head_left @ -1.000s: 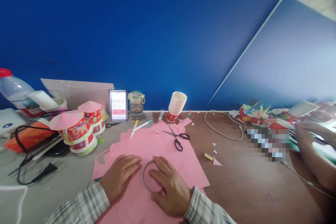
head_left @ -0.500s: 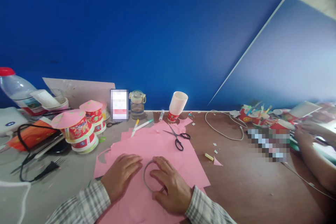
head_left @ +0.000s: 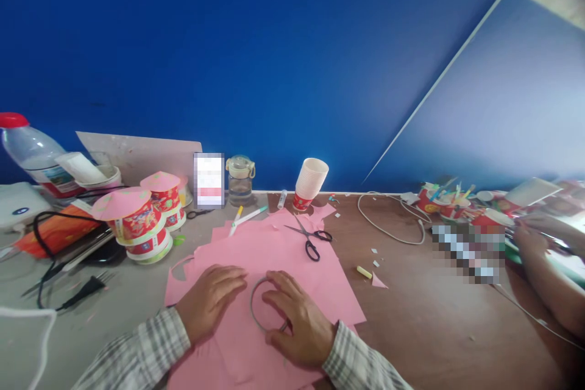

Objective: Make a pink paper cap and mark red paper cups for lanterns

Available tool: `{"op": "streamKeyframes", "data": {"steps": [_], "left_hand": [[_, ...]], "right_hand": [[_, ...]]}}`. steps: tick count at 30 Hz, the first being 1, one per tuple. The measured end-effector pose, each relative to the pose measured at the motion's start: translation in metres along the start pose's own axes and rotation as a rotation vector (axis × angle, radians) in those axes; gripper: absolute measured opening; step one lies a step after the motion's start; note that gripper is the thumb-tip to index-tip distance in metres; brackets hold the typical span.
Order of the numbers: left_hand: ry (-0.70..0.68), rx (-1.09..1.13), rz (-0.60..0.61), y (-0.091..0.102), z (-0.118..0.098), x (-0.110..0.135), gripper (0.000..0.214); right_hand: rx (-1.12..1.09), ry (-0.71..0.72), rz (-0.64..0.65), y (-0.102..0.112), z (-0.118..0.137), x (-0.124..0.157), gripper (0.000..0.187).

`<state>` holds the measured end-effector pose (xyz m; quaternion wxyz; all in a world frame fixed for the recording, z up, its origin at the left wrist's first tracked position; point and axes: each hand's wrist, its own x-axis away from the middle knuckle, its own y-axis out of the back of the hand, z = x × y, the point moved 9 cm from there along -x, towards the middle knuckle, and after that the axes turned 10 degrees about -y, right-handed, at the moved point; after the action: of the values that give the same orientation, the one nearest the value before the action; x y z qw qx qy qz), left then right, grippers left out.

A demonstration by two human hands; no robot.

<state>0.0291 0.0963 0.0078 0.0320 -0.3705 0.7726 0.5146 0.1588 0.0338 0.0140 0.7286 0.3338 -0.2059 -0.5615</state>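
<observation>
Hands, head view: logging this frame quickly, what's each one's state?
Left hand: open, flat on the pink paper.
Right hand: open, resting on the grey ring.

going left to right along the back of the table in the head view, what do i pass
water bottle → red cups with pink paper lids → glass jar → tilted stack of paper cups → white cable → cups full of pens → another person's arm

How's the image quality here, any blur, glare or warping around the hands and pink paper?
Head view: soft even light, faint shadows; left hand, right hand and pink paper fairly sharp. Head view, edges: wide lens bends the blue panels, co-worker's arm blurred at right.
</observation>
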Motion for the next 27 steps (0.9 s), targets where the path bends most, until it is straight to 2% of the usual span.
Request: {"op": "streamKeyframes", "data": {"steps": [4, 6, 15, 18, 20, 22, 24, 27], "left_hand": [[0.237, 0.351, -0.12, 0.01, 0.027, 0.004, 0.023], [0.296, 0.482, -0.18, 0.013, 0.035, 0.006, 0.024], [0.279, 0.509, -0.234, 0.019, 0.038, 0.006, 0.024], [0.268, 0.441, -0.251, 0.023, 0.028, 0.005, 0.022], [0.219, 0.366, -0.233, 0.023, 0.013, 0.002, 0.023], [0.06, 0.209, -0.163, 0.018, -0.014, -0.005, 0.028], [-0.096, 0.081, -0.052, 0.005, -0.037, -0.009, 0.034], [-0.2, -0.026, 0.168, -0.022, -0.05, -0.009, 0.033]], "right_hand": [[-0.037, 0.014, -0.042, 0.001, -0.005, 0.0, 0.069], [-0.036, 0.018, -0.05, 0.0, -0.007, -0.001, 0.075], [-0.044, 0.018, -0.064, 0.0, -0.008, -0.001, 0.077], [-0.05, 0.017, -0.055, 0.0, -0.008, -0.002, 0.078], [-0.054, 0.018, -0.048, 0.0, -0.007, -0.002, 0.079], [-0.056, 0.02, -0.044, 0.0, -0.006, -0.003, 0.079], [-0.059, 0.02, -0.048, 0.0, -0.005, -0.003, 0.081], [-0.089, 0.021, -0.07, 0.003, -0.004, -0.002, 0.084]]}}
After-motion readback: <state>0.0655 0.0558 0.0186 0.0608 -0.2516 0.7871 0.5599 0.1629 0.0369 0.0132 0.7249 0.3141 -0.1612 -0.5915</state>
